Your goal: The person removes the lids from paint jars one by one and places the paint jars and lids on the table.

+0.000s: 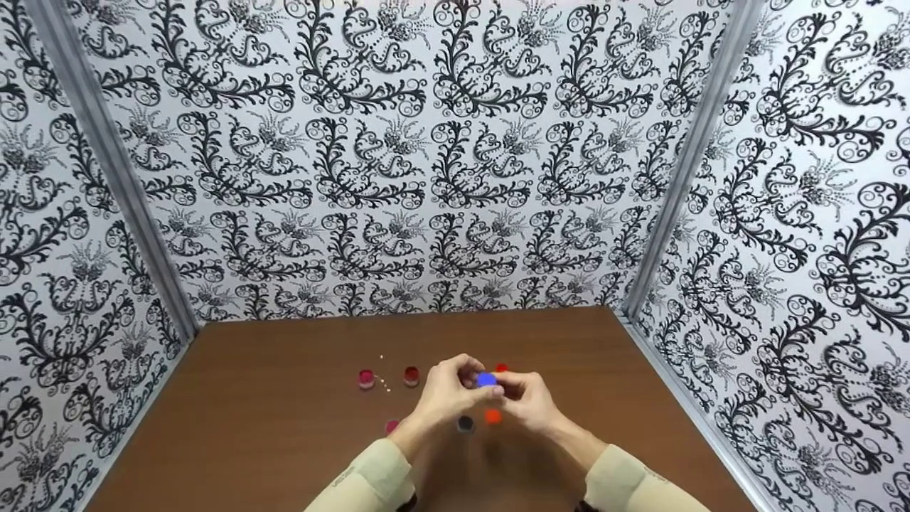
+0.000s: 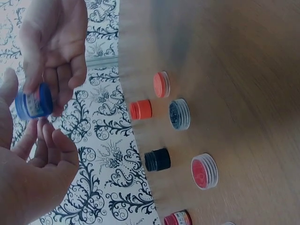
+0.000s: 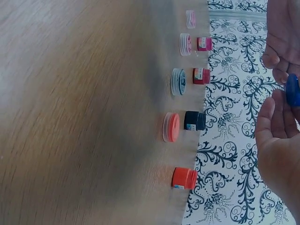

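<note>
A small jar of blue paint is held up over the table between both hands. My left hand pinches it from the left with thumb and fingers. From the right, the thumb and fingers of my right hand grip it too. In the left wrist view the blue jar lies sideways in the picture, its darker blue end toward the right. Only part of the jar shows at the edge of the right wrist view. Whether its lid is on, I cannot tell.
Open-looking paint jars stand on the brown table: pink, red, orange and black. Nearer lie round lids: orange, black and pink. White specks lie between two jars. Patterned walls enclose the table.
</note>
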Demonstrator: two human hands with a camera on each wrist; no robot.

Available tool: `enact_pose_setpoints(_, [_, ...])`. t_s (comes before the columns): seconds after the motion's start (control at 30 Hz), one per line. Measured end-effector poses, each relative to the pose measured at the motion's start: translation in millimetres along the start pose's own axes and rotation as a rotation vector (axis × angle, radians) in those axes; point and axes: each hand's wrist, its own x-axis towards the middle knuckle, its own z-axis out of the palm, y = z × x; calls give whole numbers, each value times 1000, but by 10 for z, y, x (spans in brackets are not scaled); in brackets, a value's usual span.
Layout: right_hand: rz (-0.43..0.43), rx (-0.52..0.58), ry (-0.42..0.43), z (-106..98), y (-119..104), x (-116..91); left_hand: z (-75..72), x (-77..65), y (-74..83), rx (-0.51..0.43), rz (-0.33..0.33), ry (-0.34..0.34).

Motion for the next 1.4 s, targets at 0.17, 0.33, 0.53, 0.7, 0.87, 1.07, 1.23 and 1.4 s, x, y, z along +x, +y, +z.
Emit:
enact_pose_setpoints(0.17, [7,4,-7,-18,-20,-50,-56,-11,-17,-62,57,-101])
enact_pose_setpoints(0.33, [-11,42,-18,-35,-43,-18,-111,11,-4,-6,124,-137])
enact_pose_setpoints(0.53, [-12,58,-30,-35,-45,1,-117,6,3,-12,122,-150])
enact_pose_setpoints(0.7, [-17,51,-29,-26,-16,-14,-105,-9,-8,11,128,-147])
enact_pose_setpoints(0.87, [-25,61,-24,-12,16,-35,-91,-28,-5,12,126,-142])
enact_pose_setpoints(1.07, [-57,57,-16,9,48,-30,-58,-37,10,21,137,-94])
enact_pose_setpoints(1.23, [-55,59,-2,28,63,-17,-21,-29,19,3,118,-44])
enact_pose_setpoints(1.4, [-54,48,7,35,78,-27,31,-52,19,-17,69,3])
